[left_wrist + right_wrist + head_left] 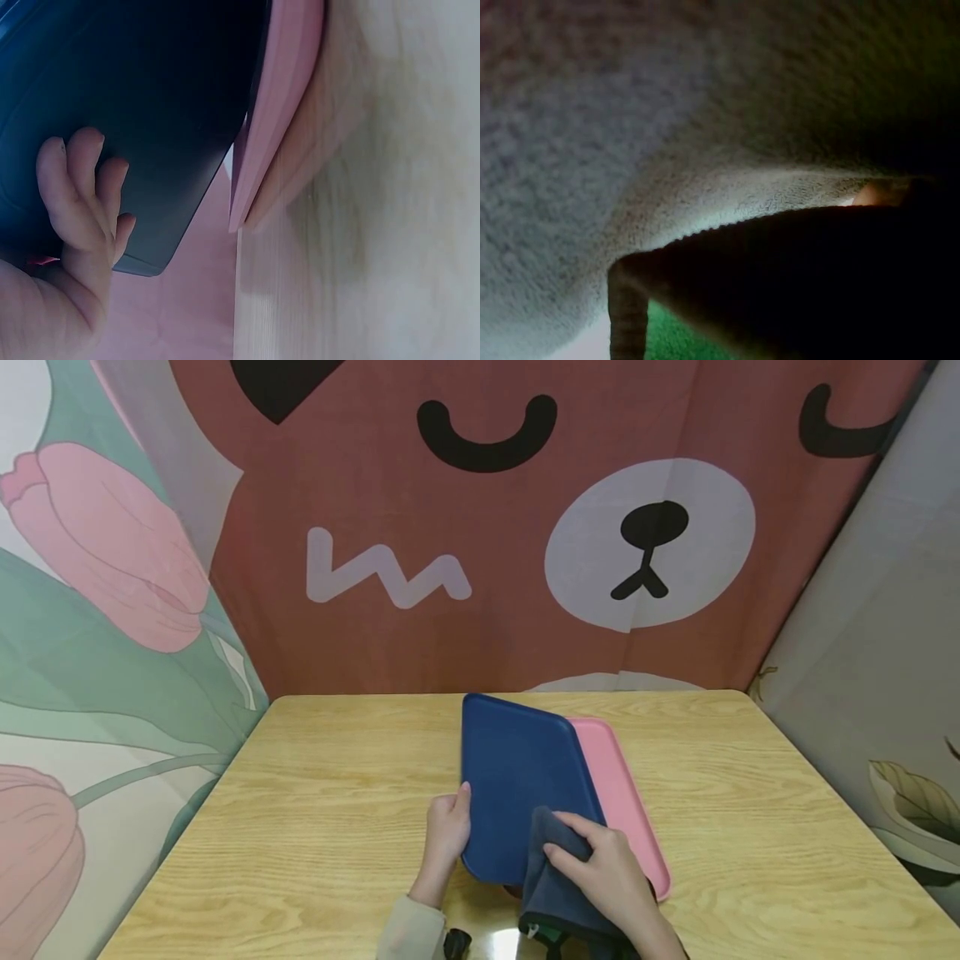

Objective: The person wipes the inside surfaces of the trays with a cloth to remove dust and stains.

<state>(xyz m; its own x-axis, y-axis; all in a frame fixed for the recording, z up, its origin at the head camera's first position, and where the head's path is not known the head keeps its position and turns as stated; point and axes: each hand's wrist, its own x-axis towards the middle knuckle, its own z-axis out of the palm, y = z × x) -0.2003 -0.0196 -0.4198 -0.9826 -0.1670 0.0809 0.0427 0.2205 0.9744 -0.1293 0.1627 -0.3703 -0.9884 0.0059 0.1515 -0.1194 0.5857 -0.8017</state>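
A dark blue tray point(517, 768) is held up at a tilt over the table. My left hand point(446, 828) grips its left edge, thumb on the upper face; the left wrist view shows the fingers point(88, 176) spread against the underside. In my right hand point(611, 872) is a grey-blue cloth point(558, 889) with a dark edge, pinched between thumb and fingers and lying against the tray's lower right part. Grey cloth point(547, 180) fills most of the right wrist view, hiding that hand's contact. Partly behind the blue tray lies a pink tray point(626, 802) on the table.
The wood-grain table point(337, 793) extends to both sides of the trays. Printed fabric point(375, 643) hangs behind its far edge, with more hangings at left and right. A small black object point(456, 943) shows near the left sleeve point(412, 931).
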